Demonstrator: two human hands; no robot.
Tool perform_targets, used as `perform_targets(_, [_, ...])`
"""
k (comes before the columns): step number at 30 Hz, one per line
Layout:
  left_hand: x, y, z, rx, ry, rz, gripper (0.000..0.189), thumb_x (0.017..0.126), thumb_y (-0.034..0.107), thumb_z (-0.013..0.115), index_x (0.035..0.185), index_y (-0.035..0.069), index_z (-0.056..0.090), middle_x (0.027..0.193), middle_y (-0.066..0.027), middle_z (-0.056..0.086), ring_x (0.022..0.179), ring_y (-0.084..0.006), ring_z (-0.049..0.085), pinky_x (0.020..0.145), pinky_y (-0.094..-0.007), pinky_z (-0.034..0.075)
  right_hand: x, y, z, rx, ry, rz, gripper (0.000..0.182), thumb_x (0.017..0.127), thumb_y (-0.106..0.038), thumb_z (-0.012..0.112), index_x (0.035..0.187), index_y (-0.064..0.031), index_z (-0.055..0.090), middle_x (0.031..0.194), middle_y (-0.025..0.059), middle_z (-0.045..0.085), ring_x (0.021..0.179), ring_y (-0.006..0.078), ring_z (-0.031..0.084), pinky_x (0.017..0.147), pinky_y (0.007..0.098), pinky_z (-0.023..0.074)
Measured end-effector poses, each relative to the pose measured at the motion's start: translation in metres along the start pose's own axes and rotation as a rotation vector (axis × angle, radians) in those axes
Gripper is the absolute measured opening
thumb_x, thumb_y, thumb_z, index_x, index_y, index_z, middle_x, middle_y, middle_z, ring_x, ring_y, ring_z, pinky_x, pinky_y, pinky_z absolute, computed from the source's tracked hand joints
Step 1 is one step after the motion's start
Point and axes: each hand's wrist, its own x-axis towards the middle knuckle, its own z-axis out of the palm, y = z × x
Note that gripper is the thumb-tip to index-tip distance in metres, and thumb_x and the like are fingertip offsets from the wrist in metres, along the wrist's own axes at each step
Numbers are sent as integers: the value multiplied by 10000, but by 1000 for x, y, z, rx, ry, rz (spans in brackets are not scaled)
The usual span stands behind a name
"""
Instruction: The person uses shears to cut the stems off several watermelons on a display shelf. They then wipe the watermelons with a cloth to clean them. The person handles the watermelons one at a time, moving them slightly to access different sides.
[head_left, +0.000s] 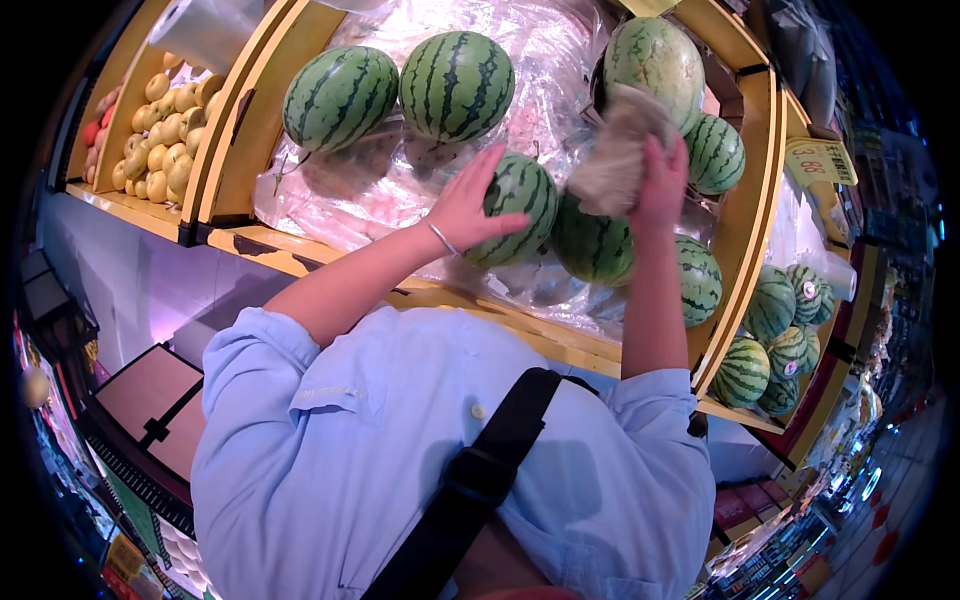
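Observation:
My left hand (478, 201) rests with spread fingers on the left side of a striped watermelon (525, 214) in a yellow display bin. In my right hand (661, 180) is a beige cloth (619, 154), blurred and hanging above a darker watermelon (596, 244). The cloth partly covers that melon and the front of a large pale watermelon (654, 64) behind it. Two more striped watermelons, one at the far left (341, 97) and one beside it (457, 86), lie on crumpled clear plastic sheeting (360, 199).
Smaller watermelons lie along the bin's right side, one farther back (715, 154) and one near my right forearm (697, 281). The bin's yellow wooden edge (285, 251) runs before me. Yellow pears (169, 142) fill a bin at left; several small watermelons (772, 330) sit in another at right.

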Motion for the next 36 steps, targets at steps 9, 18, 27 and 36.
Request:
perform_targets(9, [29, -8, -61, -946, 504, -179, 465, 713, 92, 644, 1092, 13, 387, 976, -75, 528, 864, -149, 534, 768, -261, 441, -45, 101, 48, -1254, -483, -422, 476, 769, -380, 506, 1171, -136, 437, 1245, 100, 371, 1155, 311, 320, 961, 453, 226])
perform_targets(18, [14, -19, -19, -48, 151, 76, 500, 719, 325, 595, 1125, 59, 478, 1050, -164, 509, 994, -296, 482, 867, -367, 368, -102, 102, 12, -1368, -743, -644, 391, 717, -323, 565, 1096, -250, 506, 1230, 30, 395, 1173, 272, 313, 955, 478, 203])
perform_targets(27, [18, -69, -19, -55, 120, -236, 433, 786, 316, 492, 1141, 75, 437, 1011, -186, 518, 961, -339, 481, 824, -360, 380, -108, 89, 11, -1397, -736, -538, 437, 725, -274, 562, 1152, -253, 474, 1254, 41, 383, 1194, 248, 295, 978, 415, 181])
perform_targets(36, [71, 39, -71, -376, -48, 153, 559, 761, 305, 543, 1218, 40, 363, 1184, -162, 417, 1119, -254, 377, 940, -323, 289, 0, 57, 77, 352, -212, 333, 514, 814, -254, 503, 1251, -99, 282, 1228, 65, 376, 1111, 206, 399, 903, 346, 356])
